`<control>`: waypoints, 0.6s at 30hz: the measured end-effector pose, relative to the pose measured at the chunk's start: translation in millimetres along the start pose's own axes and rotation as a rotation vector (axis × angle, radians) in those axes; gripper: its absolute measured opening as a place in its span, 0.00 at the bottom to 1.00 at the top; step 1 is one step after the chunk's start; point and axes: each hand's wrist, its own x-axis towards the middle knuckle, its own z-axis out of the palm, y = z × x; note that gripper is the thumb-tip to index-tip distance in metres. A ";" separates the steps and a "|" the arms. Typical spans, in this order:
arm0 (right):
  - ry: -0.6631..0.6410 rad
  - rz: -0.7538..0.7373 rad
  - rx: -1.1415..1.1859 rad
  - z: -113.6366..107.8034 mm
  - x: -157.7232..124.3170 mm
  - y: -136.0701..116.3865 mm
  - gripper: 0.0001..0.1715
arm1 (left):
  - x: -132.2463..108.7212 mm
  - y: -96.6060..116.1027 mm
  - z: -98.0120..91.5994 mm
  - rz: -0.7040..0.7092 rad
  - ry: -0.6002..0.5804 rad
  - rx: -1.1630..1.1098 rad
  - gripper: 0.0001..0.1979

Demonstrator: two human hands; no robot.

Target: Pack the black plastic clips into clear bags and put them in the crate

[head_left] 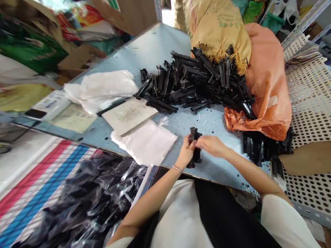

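Near the front edge of the blue table, my left hand [186, 151] wraps round a long black plastic part [196, 155], which stands roughly lengthwise away from me. My right hand [211, 146] meets the part's upper right side with its fingers pinched together. Whatever lies between those fingertips is too small to make out. Beyond both hands spreads a large heap of similar black plastic parts [186, 79]. A stack of thin white plastic bags [150, 143] lies left of my hands, partly under a flat pale board [129, 115].
Behind the heap slumps a yellow woven sack [217, 27], with an orange sack [269, 79] to its right. More white bags [103, 88] and a white box-shaped device [49, 105] sit at left. Below the table edge, a striped bag [51, 186] holds many bagged dark parts.
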 end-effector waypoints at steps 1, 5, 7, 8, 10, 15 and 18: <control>0.049 0.051 -0.009 -9.7 21.7 15.8 0.19 | -1.9 -7.6 9.6 0.016 -0.039 0.056 0.18; 0.160 0.213 -0.249 -34.0 104.9 73.8 0.24 | -10.4 -33.1 49.0 0.232 -0.195 0.311 0.16; 0.085 0.225 -0.318 -36.0 125.4 88.7 0.24 | -6.3 -39.4 56.1 0.302 -0.207 0.354 0.17; 0.068 0.230 -0.326 -35.5 128.0 91.3 0.22 | -1.2 -40.1 54.1 0.312 -0.196 0.342 0.18; 0.116 0.233 -0.258 -32.8 119.4 87.3 0.18 | 13.2 -35.8 39.7 0.316 -0.114 0.236 0.25; 0.181 0.028 0.421 -21.9 57.8 41.2 0.18 | 35.1 1.0 -17.2 0.300 -0.098 -0.394 0.42; 0.262 -0.021 0.562 -16.6 28.0 10.8 0.17 | 19.6 26.8 -33.9 0.108 -0.373 -0.506 0.43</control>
